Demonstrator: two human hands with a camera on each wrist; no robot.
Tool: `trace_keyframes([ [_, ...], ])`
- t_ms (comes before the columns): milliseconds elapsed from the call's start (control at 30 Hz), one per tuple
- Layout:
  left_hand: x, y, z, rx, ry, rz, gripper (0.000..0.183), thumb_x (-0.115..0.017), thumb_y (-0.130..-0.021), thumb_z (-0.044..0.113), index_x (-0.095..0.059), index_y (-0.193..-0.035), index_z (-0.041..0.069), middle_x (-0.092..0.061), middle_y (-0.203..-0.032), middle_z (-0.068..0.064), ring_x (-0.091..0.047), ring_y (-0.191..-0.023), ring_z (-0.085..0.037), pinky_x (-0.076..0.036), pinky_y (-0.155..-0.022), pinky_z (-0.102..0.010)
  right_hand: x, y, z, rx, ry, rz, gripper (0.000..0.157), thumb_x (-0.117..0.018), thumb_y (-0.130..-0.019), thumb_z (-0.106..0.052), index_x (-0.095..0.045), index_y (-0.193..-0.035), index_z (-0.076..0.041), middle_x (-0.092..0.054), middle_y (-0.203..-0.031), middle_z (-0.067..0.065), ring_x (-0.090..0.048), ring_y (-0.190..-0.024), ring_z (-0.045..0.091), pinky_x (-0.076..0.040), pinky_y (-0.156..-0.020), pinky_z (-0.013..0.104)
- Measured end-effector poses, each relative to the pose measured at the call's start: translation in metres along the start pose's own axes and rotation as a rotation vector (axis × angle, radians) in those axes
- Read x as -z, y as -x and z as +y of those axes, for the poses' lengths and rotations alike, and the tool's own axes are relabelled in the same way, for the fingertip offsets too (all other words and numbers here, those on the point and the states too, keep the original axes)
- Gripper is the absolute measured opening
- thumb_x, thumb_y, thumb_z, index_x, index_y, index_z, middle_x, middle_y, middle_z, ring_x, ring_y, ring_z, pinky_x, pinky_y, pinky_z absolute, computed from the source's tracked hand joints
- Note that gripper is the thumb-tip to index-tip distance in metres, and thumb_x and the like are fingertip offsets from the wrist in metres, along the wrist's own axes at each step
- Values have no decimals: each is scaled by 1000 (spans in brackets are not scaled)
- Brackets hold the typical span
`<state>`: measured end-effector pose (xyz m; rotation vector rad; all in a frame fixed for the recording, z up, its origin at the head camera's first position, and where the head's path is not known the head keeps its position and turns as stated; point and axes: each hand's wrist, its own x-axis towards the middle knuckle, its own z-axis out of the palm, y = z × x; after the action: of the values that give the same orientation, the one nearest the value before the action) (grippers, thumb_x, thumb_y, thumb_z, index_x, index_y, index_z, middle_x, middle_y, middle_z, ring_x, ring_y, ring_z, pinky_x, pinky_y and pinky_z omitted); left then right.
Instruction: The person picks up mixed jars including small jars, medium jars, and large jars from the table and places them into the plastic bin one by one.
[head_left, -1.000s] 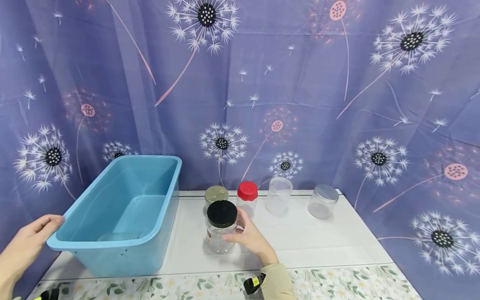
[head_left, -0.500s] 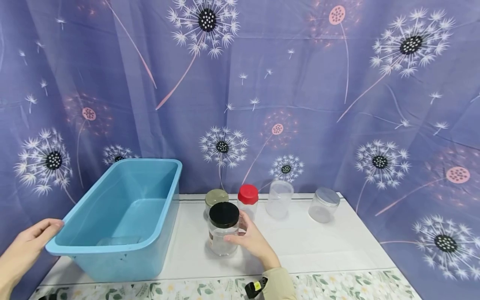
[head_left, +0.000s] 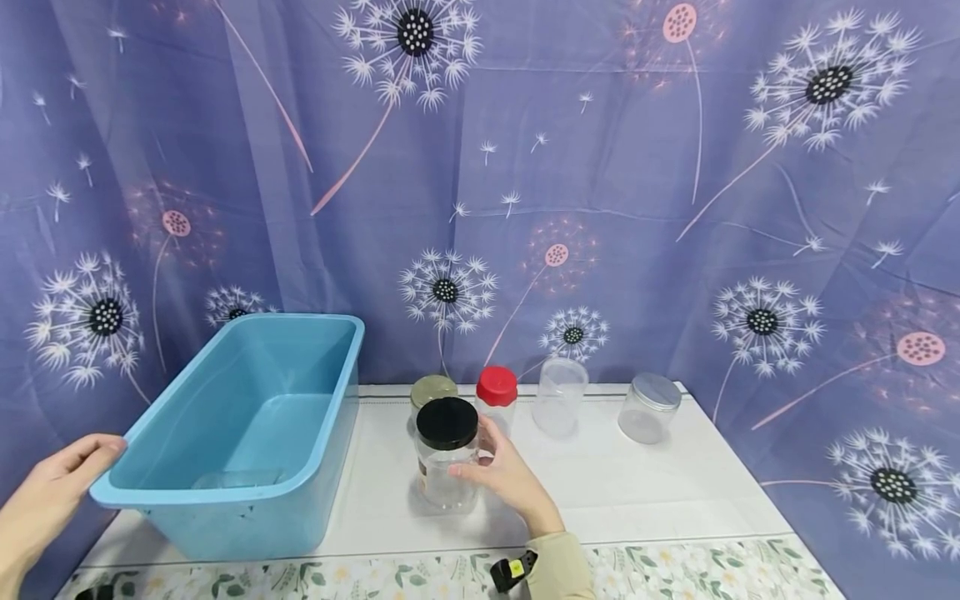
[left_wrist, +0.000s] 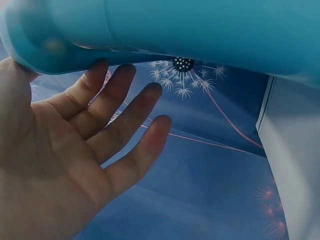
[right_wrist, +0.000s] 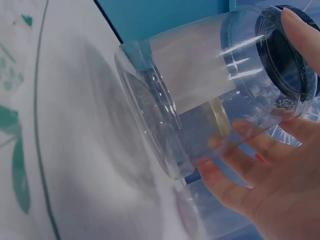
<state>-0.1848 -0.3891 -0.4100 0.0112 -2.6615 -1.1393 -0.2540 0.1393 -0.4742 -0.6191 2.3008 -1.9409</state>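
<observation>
A clear jar with a black lid point(head_left: 447, 423) is upright at the middle of the white table. My right hand point(head_left: 513, 479) holds it from the right side, thumb in front and fingers behind. In the right wrist view, the clear jar wall point(right_wrist: 245, 75) shows a pale label, and the fingers curve around it below the lid. Whether its base touches the table, I cannot tell. To the left stands a large blue plastic tub point(head_left: 225, 497). My left hand point(head_left: 63, 479) pinches its near left rim; the left wrist view shows the other fingers spread loosely below the rim.
Behind the held jar stand a jar with an olive lid point(head_left: 433, 390) and a jar with a red lid point(head_left: 497, 386). Farther right are a clear lidless-looking container point(head_left: 558, 400) and a silver-lidded jar point(head_left: 649, 408). Something transparent point(head_left: 240, 479) lies in the tub.
The black-lidded jar and my right hand have shifted very slightly to the right. My left hand stays at the tub's rim.
</observation>
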Motion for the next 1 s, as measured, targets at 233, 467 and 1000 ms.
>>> trace_keyframes([
  [233, 0, 2, -1, -33, 46, 22, 20, -43, -106, 23, -61, -101, 18, -49, -88, 32, -41, -80, 16, -37, -59, -15, 1, 0, -10, 30, -1, 8, 89, -81, -81, -12, -28, -152, -8, -53, -133, 11, -53, -115, 27, -43, -96, 50],
  [467, 0, 2, -1, -30, 50, 25, 19, -43, -106, 22, -61, -100, 21, -50, -87, 31, -43, -79, 14, -39, -59, -15, 2, 1, -19, 50, 32, 36, 90, -83, -79, -17, -31, -152, -17, -54, -134, 5, -54, -115, 26, -43, -93, 43],
  [1000, -1, 1, -5, -51, 71, 39, 20, -44, -106, 21, -60, -97, 30, -51, -87, 30, -42, -80, 15, -37, -59, -13, -7, 4, -43, 104, 137, 67, 91, -87, -76, -20, -35, -150, -13, -58, -129, 3, -52, -120, 19, -43, -93, 43],
])
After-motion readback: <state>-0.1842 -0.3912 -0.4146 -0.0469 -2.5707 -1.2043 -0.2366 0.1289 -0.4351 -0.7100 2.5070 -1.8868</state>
